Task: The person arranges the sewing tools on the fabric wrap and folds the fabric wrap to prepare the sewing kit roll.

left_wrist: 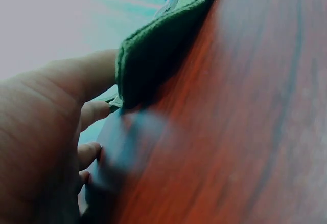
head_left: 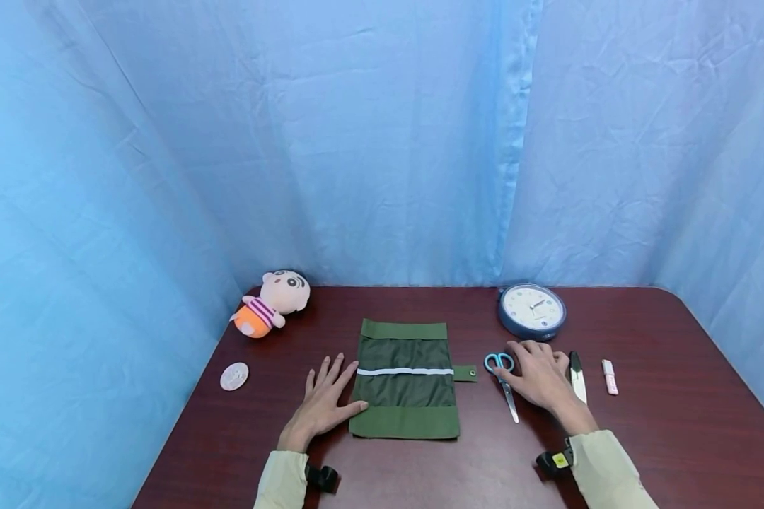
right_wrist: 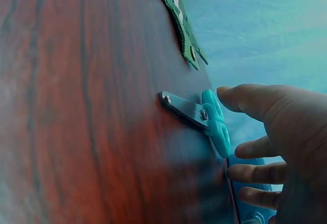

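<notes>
A green fabric tool roll (head_left: 404,420) lies spread flat, with a white elastic band across its middle and a snap tab on its right side. My left hand (head_left: 321,404) rests at its left edge, fingers spread and thumb on the fabric. In the left wrist view, that thumb touches the roll's thick green edge (left_wrist: 153,42). My right hand (head_left: 537,375) is over the table by the scissors (head_left: 508,399). These have light blue handles and metal blades pointing toward me. In the right wrist view, the thumb and fingers are apart around the scissors' handles (right_wrist: 219,138).
A black-and-white knife (head_left: 577,378) lies just right of my right hand, and a small white-and-pink stick (head_left: 610,377) farther right. Behind stands a round blue clock (head_left: 532,311). A plush doll (head_left: 270,304) and a whitish disc (head_left: 234,376) are at left. Blue curtains (head_left: 382,141) surround the table.
</notes>
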Available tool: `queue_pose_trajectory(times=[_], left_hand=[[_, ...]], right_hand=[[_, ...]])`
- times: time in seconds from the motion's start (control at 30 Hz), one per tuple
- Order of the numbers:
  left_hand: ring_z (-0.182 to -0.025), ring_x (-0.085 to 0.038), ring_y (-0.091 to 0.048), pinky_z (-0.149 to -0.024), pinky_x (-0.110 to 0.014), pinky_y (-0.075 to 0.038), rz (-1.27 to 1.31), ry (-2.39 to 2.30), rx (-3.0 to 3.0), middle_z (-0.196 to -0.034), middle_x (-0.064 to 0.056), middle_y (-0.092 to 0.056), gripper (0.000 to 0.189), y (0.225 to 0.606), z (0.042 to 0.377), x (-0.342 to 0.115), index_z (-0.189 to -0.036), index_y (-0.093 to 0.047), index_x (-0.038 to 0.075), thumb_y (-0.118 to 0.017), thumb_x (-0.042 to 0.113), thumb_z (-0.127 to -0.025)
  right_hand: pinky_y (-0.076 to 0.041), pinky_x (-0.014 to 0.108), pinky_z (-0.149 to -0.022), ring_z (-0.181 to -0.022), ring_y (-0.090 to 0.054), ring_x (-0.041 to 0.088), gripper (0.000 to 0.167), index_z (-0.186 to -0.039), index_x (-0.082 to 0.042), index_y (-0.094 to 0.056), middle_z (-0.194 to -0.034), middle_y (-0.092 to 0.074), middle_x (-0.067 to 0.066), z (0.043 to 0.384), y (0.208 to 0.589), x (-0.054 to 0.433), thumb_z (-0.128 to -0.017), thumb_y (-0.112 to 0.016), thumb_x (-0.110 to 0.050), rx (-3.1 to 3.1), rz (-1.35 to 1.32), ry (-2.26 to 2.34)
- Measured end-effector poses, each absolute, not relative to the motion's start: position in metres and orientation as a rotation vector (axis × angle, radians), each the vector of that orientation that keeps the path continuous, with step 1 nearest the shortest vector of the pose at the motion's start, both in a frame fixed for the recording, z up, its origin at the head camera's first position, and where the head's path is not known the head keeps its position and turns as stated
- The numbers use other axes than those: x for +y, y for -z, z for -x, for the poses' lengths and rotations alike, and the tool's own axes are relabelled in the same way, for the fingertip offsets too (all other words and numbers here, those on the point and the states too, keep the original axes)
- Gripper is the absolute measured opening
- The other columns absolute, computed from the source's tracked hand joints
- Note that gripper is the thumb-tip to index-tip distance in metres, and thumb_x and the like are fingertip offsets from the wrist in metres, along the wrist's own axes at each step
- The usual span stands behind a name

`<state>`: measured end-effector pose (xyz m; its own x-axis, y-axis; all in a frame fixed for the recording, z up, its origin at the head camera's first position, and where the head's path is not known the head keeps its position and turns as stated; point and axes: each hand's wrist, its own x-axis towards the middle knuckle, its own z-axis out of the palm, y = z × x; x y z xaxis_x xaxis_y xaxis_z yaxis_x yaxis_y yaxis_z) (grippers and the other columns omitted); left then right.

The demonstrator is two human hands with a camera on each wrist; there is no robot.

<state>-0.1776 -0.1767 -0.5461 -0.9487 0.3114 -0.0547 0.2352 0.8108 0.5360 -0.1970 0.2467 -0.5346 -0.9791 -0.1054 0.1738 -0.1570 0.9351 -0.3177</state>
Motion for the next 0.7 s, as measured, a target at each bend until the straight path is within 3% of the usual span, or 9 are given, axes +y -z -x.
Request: queue_pose_trajectory(times=[0.37, 0.7], left_hand=[[-0.157, -0.043, -0.007, -0.121, -0.070, -0.004, -0.439, -0.804, 2.857, -0.168, -0.015, -0.019, 0.079, 0.5470, 0.1768, -0.1768, -0.157, -0.036, 0.026, -0.065, 0.055, -0.090], [-0.158, -0.042, -0.006, -0.122, -0.069, -0.003, -0.433, -0.792, 2.850, -0.169, -0.014, -0.018, 0.079, 0.5475, 0.1782, -0.1769, -0.156, -0.037, 0.024, -0.066, 0.056, -0.090]], right_hand=[[-0.030, 0.066, -0.090, -0.103, -0.052, 0.038, 0.054, -0.121, -0.004, -0.069, -0.115, -0.060, 0.019, 0.1979, 0.5357, 0.2417, -0.085, -0.075, -0.043, -2.961, -0.185, -0.477], [-0.033, 0.061, -0.087, -0.101, -0.057, 0.037, 0.048, -0.114, -0.006, -0.069, -0.110, -0.065, 0.017, 0.2033, 0.5349, 0.2364, -0.082, -0.079, -0.041, -2.927, -0.199, -0.504]])
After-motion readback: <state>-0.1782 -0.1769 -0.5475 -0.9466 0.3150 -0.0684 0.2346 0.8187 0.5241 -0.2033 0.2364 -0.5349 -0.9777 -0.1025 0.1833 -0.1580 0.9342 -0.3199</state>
